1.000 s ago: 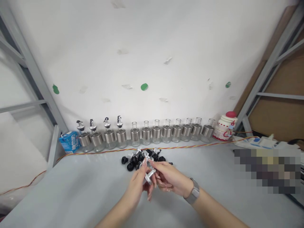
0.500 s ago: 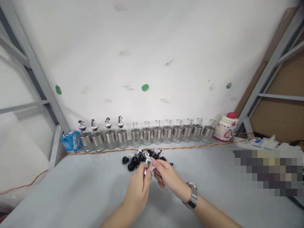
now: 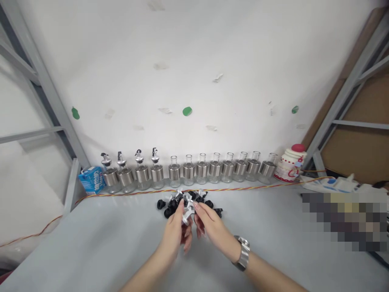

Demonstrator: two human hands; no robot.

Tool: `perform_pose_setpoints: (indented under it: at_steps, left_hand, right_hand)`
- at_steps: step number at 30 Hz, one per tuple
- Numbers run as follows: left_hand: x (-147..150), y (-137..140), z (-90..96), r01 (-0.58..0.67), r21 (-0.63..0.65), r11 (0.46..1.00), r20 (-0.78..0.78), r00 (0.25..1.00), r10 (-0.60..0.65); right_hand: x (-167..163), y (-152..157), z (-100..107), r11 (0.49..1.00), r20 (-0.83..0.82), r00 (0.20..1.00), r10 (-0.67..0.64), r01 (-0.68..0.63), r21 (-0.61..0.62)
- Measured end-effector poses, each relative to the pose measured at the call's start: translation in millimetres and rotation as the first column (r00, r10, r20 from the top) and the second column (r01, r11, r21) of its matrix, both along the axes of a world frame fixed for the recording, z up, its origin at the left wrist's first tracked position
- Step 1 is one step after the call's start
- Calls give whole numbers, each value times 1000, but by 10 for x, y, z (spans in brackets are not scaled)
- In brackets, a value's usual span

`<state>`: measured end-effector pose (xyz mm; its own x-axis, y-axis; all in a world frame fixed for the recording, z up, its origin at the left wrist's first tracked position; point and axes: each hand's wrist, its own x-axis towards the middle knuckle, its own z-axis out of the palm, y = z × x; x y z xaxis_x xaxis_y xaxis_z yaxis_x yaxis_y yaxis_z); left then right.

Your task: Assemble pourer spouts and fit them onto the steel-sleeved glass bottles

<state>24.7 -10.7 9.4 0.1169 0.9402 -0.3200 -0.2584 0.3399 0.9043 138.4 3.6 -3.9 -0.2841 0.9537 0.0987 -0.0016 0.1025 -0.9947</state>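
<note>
Between my two hands is a silver pourer top [image 3: 187, 215], tilted, its round base toward my left palm. My right hand [image 3: 214, 228] pinches its upper end between thumb and fingers. Around its lower side my left hand [image 3: 175, 232] is curled, thumb pointing up and fingers bent beneath. Just beyond the fingertips lies a pile of pourer parts: black stoppers [image 3: 168, 212] and silver tops [image 3: 200, 193]. My hands hide part of this pile. A metal watch [image 3: 243, 252] is on my right wrist.
Along the wall stand several glass bottles with steel bands; some at left carry pourers [image 3: 155, 156], the others have open necks [image 3: 216, 157]. A twisted wire [image 3: 243, 187] crosses in front. A blue carton [image 3: 92, 180] and cake-shaped jar [image 3: 290, 164] flank the row.
My left thumb has moved up and its fingers have loosened and shifted lower, so more of the silver pourer top shows. The right hand keeps nearly the same place.
</note>
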Motion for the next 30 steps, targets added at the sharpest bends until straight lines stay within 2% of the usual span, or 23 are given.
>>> perform_pose_setpoints:
  at_steps: [3,8,11,14,17,22,30]
  left_hand:
    - [0,7,-15,-4,65,998,-35,999,6]
    - [39,-29,-56,18,214,977,-81,997,-1]
    - [17,-38,-43,29,259,965,-82,997,-8]
    - [-45,-12,-8,0,277,961,-118,992,34]
    - [-94,22,17,-26,252,968,-157,985,67]
    - [-95,43,14,41,255,966,-203,979,12]
    - [-85,35,-9,53,264,963,-253,967,16]
  right_hand:
    - [5,-30,41,999,18,999,29,-30,35]
    - [25,-71,71,997,38,999,-8,5,81]
    - [84,-46,116,990,35,993,111,-113,80]
    - [164,-11,176,955,33,957,289,-291,57]
    - [216,15,208,930,10,931,366,-366,24]
    - [215,35,202,931,-20,932,363,-363,-32]
    - [197,47,152,941,-65,941,333,-336,-48]
